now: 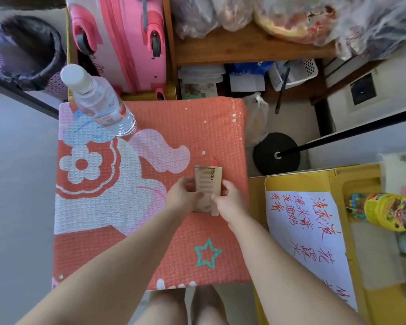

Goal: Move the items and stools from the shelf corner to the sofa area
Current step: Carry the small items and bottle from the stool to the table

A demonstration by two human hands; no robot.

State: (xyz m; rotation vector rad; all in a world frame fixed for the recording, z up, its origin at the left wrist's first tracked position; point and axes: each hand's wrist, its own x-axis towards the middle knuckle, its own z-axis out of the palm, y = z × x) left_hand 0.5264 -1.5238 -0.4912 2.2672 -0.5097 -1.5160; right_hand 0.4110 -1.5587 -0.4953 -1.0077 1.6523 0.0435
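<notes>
Gripping a tan cardboard box [208, 188] at the right side of the orange waffle cushion [197, 127], left hand [182, 195] and right hand [230, 200] curl fingers round it; jostling may topple the clear plastic bottle [103, 106], far left.

The stool cover [197, 127] is orange-red waffle weave with a white flower, pink swirls and a teal star outline. On it, a tan packet [208, 181] and a clear, white-capped bottle [103, 106]; behind it, a pink suitcase [127, 43].
</notes>
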